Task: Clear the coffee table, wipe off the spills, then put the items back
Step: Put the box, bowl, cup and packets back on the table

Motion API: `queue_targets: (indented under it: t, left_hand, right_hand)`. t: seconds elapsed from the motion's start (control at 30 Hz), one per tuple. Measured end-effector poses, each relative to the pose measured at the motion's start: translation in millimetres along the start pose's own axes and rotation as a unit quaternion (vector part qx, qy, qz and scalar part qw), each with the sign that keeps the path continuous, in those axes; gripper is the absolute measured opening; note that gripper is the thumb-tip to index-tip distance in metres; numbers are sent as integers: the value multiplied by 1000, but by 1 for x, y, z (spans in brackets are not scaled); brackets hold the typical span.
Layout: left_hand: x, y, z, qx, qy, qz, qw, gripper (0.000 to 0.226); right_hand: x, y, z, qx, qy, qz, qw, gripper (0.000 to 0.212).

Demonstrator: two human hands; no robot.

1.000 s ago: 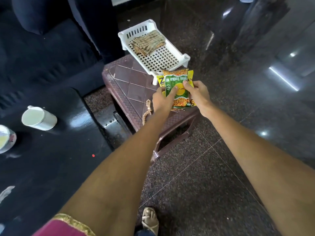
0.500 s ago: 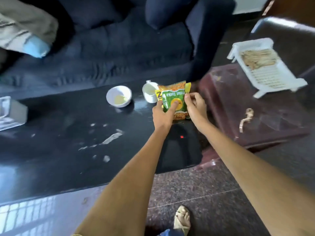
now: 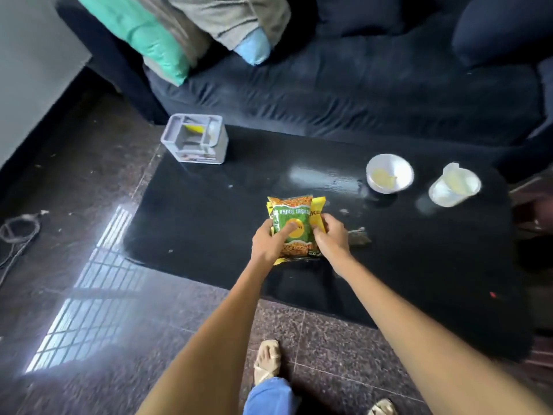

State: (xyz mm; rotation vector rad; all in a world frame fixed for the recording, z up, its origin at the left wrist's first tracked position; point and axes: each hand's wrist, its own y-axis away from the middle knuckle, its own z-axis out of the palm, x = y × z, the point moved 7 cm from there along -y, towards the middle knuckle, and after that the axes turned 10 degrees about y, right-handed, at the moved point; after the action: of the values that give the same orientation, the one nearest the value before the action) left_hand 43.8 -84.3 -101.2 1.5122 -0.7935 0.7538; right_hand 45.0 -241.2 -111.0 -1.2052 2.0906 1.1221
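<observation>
A: Both hands over the coffee table (image 3: 185, 235) now, left hand (image 3: 267, 243) and right hand (image 3: 331, 239) pinching the snack packets (image 3: 294, 226) from either side, just above mid-table.

B: Risk?

A: Smears show near the bowl (image 3: 390, 173); set down there, the packets could pick up wet residue, or the slippery stack could slide apart.

B: Count, left to right?

A: One organizer (image 3: 196, 142), at least two packets, one bowl, one cup (image 3: 454, 184).

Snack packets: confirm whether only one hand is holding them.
No: the left hand and right hand both grip the snack packets.
</observation>
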Motion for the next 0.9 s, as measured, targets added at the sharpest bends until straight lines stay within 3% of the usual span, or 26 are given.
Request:
queue_targets:
  t: [0.3,0.53,0.63,0.77,0.9]
  left_hand:
    - [2,-54,-125,53,-30,5,998,17]
    - [5,-90,-121,44,-49,-22,998,42]
    - [3,-98,-120,53,-39,-30,997,20]
    - [2,-106,-122,40,-35,-32,998,28]
    - [2,-102,-119,42,-35,-17,998,24]
  right_hand:
    - [-66,-20,123,-39,26,7,999,22]
    - [-65,-47,130,-27,36,43,998,21]
    - [-61,-54,129,-44,54,63,996,26]
    - [-67,-52,128,0,114,62,991,31]
    - [-62,-39,128,42,96,68,992,47]
